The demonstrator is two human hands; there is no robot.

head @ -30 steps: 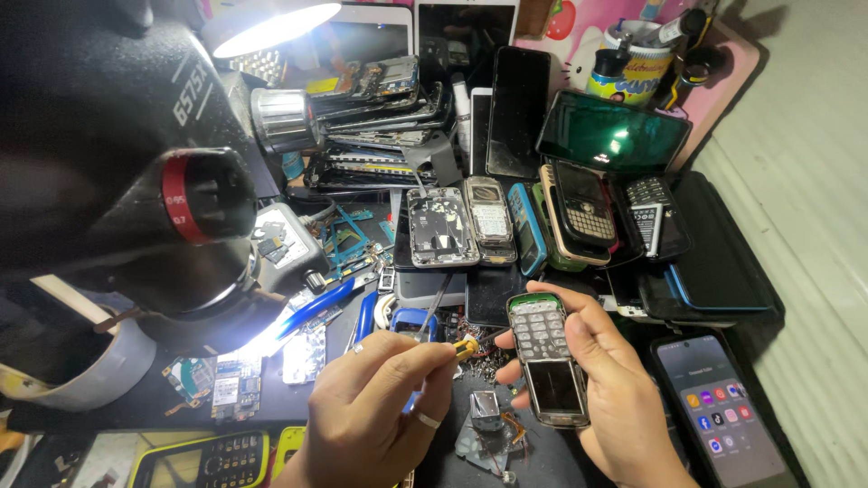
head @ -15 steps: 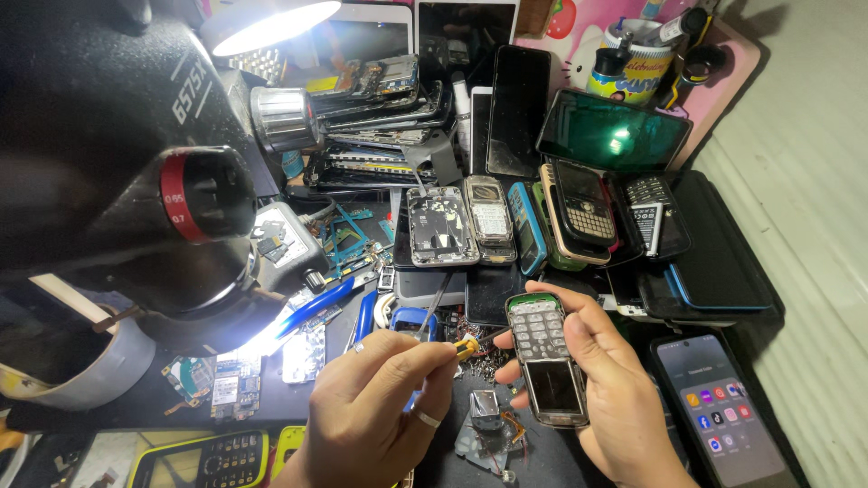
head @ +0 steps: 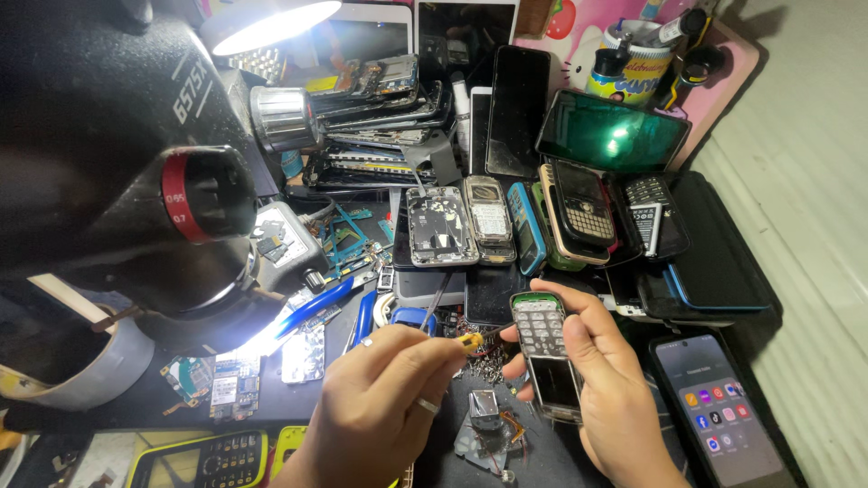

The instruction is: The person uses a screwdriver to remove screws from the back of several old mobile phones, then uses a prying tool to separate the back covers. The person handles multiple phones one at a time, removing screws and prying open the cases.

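Your right hand [head: 592, 380] grips a grey keypad phone [head: 546, 354] upright, keys facing you, near the tabletop's front edge. Your left hand [head: 384, 402], ring on one finger, pinches a yellow-handled screwdriver [head: 468, 341] whose tip meets the phone's left side. Since the earlier frames both hands have barely shifted; the grip is unchanged. Loose metal screws [head: 479, 366] glitter beneath. Blue-handled pliers [head: 321, 303] lie to the left, bare circuit boards [head: 237, 380] beyond. A smartphone [head: 719, 411] with lit screen lies at the right. Stacked phones [head: 542, 212] crowd the rear, and a black microscope [head: 117, 154] blocks the left corner.
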